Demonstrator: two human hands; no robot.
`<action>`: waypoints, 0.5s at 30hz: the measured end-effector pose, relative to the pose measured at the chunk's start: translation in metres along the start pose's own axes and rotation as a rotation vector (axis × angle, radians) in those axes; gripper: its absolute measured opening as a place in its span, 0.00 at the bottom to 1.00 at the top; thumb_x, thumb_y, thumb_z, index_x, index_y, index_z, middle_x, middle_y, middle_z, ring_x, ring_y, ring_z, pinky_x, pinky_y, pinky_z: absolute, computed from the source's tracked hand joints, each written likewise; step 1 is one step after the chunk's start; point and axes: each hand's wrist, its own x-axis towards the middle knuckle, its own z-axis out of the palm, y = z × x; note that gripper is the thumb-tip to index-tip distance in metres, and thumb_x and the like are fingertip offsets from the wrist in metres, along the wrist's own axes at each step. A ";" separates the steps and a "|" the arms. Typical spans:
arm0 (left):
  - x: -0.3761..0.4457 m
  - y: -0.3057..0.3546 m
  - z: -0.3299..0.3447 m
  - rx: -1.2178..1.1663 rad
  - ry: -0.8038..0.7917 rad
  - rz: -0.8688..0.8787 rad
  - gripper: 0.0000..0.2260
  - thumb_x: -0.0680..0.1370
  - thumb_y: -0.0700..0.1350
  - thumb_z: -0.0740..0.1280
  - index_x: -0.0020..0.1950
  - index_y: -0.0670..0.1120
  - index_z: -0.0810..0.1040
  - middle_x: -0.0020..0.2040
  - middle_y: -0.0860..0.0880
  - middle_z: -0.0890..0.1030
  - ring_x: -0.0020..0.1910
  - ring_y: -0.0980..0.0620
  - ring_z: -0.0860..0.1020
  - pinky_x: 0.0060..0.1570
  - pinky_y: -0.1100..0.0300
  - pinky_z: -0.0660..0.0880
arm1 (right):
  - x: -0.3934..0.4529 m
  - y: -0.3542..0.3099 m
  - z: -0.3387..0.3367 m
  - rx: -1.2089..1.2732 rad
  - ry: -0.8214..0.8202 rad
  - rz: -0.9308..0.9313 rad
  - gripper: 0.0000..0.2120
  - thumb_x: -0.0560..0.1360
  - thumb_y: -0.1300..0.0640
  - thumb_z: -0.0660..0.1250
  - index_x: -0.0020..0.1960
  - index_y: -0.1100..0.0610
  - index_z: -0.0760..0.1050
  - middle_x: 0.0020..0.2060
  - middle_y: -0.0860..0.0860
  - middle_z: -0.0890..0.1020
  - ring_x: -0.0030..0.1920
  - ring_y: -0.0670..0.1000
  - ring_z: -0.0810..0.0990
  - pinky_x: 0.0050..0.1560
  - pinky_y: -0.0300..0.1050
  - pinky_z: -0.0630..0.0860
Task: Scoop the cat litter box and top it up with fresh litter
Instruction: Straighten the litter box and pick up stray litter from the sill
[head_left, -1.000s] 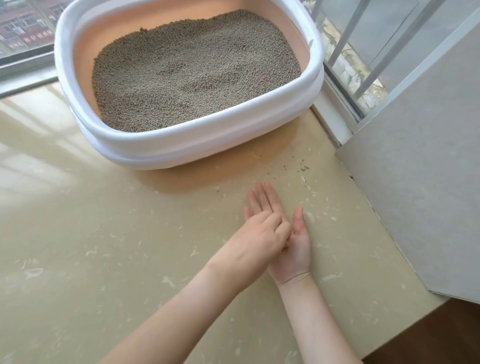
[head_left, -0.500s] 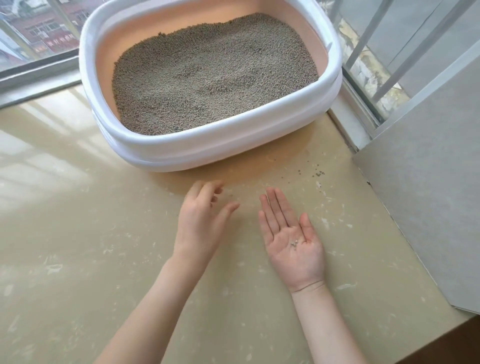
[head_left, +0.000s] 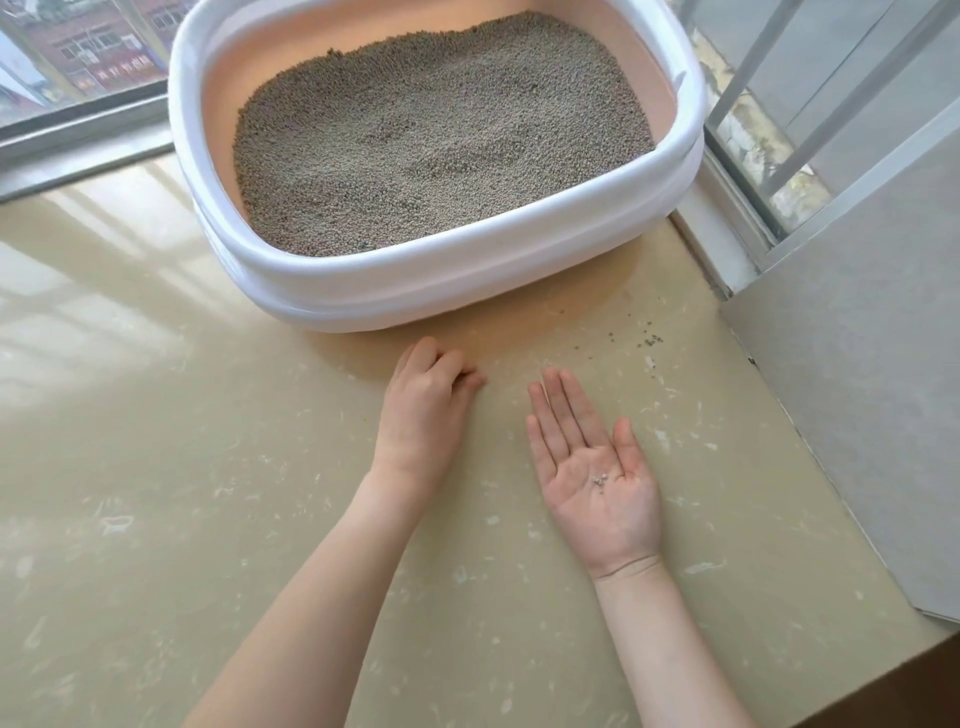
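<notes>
The white plastic litter box with the peach-coloured inner wall (head_left: 441, 280) stood at the far side of the glossy beige marble-patterned floor (head_left: 156, 467), close against the window frame (head_left: 83, 124), and its bed of grey-brown granular litter (head_left: 441, 135) lay fairly level, with no clumps that could be made out. A second before, the left hand had been laid over the right palm, as though dropping something into it; half a second before, the two had parted, and at this moment the gap was wider. The left hand (head_left: 423, 405) had gone forward to the floor just in front of the box, knuckles up, its fingers curled under with the tips at the tile; whether they pinched a grain could not be told. The right hand (head_left: 597, 473) lay palm up and flat, fingers straight and together, thumb a little apart, carrying a few small pale litter pellets (head_left: 600, 479) in the hollow of the palm. More stray dark grains (head_left: 649, 340) were scattered on the floor to the right, near the grey wall panel (head_left: 857, 415). The change suggested spilled litter was being gathered grain by grain, one hand picking and the other serving as a tray. That read as tidying at the tail of the job, probably with the collected pellets and the cluster to the right left to deal with. No scoop or litter bag was in view.
</notes>
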 end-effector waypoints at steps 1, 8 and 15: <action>0.001 -0.001 0.000 -0.021 -0.006 0.011 0.07 0.73 0.41 0.72 0.39 0.39 0.78 0.38 0.46 0.72 0.38 0.45 0.71 0.38 0.62 0.62 | 0.000 0.000 0.000 0.005 0.000 0.004 0.30 0.82 0.45 0.44 0.76 0.64 0.56 0.76 0.58 0.59 0.76 0.56 0.55 0.76 0.52 0.49; 0.002 -0.007 0.005 0.011 -0.006 0.099 0.12 0.76 0.46 0.65 0.38 0.38 0.75 0.37 0.42 0.73 0.36 0.41 0.73 0.38 0.57 0.65 | 0.002 0.000 -0.001 0.011 -0.023 0.009 0.30 0.82 0.44 0.45 0.75 0.64 0.57 0.75 0.58 0.60 0.76 0.57 0.55 0.77 0.52 0.48; -0.001 0.016 0.004 0.219 0.002 0.175 0.13 0.77 0.44 0.57 0.36 0.39 0.73 0.33 0.41 0.72 0.32 0.42 0.73 0.34 0.53 0.71 | 0.002 0.001 0.000 0.043 -0.007 0.036 0.30 0.82 0.45 0.46 0.74 0.65 0.60 0.75 0.59 0.62 0.76 0.57 0.56 0.76 0.53 0.49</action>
